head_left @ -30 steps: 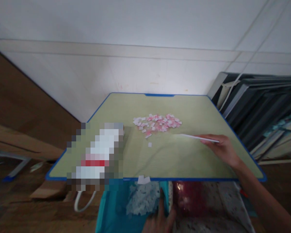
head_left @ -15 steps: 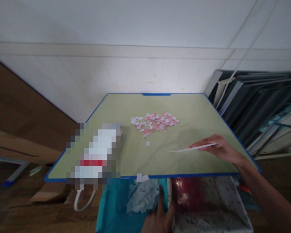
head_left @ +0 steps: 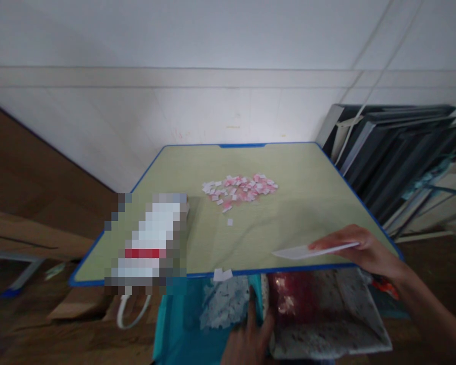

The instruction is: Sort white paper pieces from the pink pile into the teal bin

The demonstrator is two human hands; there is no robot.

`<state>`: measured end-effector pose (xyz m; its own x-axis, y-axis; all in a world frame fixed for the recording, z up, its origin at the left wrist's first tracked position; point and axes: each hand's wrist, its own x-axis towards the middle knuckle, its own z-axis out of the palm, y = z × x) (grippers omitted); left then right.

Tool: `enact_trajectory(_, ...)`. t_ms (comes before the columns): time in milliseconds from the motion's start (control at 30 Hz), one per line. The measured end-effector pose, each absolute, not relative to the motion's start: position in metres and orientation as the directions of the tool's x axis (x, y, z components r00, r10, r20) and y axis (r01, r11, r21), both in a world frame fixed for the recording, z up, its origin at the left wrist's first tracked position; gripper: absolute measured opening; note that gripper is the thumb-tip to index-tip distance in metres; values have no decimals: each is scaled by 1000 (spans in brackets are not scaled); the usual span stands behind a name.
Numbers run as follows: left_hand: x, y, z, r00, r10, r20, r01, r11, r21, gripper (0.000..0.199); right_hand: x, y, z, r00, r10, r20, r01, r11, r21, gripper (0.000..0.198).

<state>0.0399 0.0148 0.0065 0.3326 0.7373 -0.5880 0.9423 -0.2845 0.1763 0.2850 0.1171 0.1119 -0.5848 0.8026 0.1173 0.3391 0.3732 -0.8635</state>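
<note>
My right hand [head_left: 349,243], closed at the right of the table, pinches a thin white card [head_left: 300,252] held nearly level above the tabletop. Low in view, my left hand [head_left: 249,337] grips where the rims of a teal bin [head_left: 160,319] and a stained whitish tray [head_left: 327,344] meet, index finger on the teal side and thumb by the tray. Small pale paper pieces [head_left: 226,306] fill part of the teal bin, and a shiny dark red patch [head_left: 289,299] lies in the tray. Small white and pink paper pieces [head_left: 243,187] are scattered mid-table.
The greenish tabletop [head_left: 197,162] has a blue edge. A pixelated white object [head_left: 155,223] lies on its left, a white cord loop [head_left: 131,322] below. One loose square [head_left: 230,222] and two pieces at the front edge [head_left: 222,275] are apart. Dark panels [head_left: 395,142] lean at right.
My right hand has come down and slightly right with the card, which now tilts to show more of its face. My left hand stays at the rims.
</note>
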Motion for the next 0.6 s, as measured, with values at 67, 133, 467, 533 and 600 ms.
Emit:
enact_trajectory(67, 39, 15, 8, 345, 735, -584, 938, -282, 200, 80, 286, 111, 112, -583, 805, 111, 343, 368, -864, 24)
enact_trajectory(133, 38, 16, 9, 356, 737, -574, 934, -282, 217, 80, 288, 107, 110, -581, 808, 99, 353, 359, -864, 26)
enact_trajectory(467, 33, 10, -6, 404, 769, -495, 911, -293, 289, 83, 290, 95, 105, -566, 820, 83, 393, 356, -848, 28)
enact_trajectory(533, 32, 10, -8, 401, 781, -479, 912, -293, 286, 87, 290, 92, 105, -554, 828, 84, 405, 357, -842, 26)
enact_trajectory(600, 32, 10, -10, 414, 785, -462, 906, -306, 292, 87, 290, 89, 105, -537, 840, 81, 422, 350, -836, 26)
